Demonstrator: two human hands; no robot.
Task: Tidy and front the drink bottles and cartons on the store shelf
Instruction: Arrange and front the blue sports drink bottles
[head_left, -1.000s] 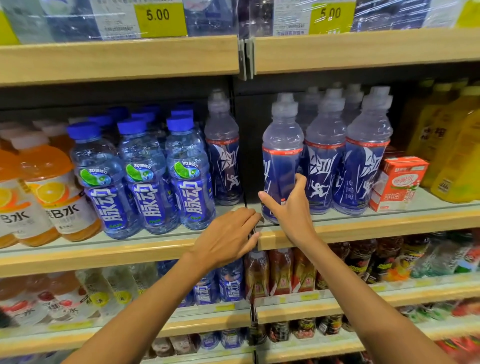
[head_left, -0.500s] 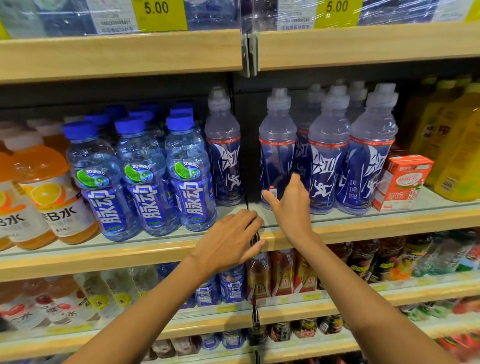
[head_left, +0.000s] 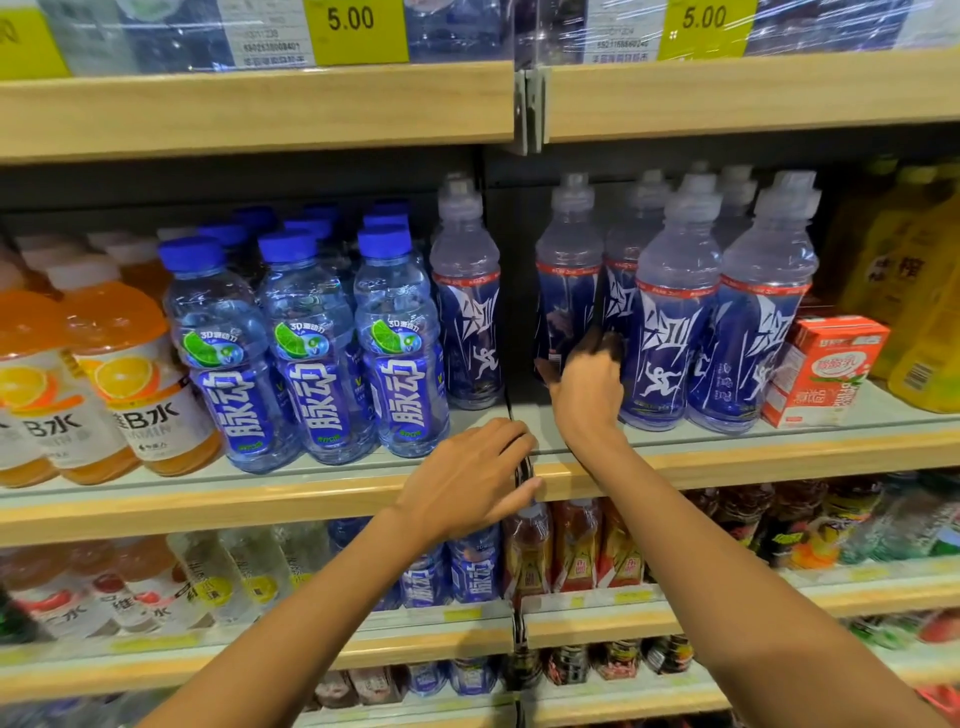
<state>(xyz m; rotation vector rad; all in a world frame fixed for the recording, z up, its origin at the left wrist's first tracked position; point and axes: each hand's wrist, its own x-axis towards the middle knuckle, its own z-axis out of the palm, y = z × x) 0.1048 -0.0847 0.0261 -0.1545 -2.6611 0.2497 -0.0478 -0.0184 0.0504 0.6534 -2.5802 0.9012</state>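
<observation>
The sports bottle stands upright on the shelf, cap up, left of its matching row. Right hand grips its lower label. Left hand rests loosely on the shelf edge.

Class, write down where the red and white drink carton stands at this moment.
In the head view, the carton stands on the right of the middle shelf, between the blue-label bottles and the yellow bottles.
</observation>
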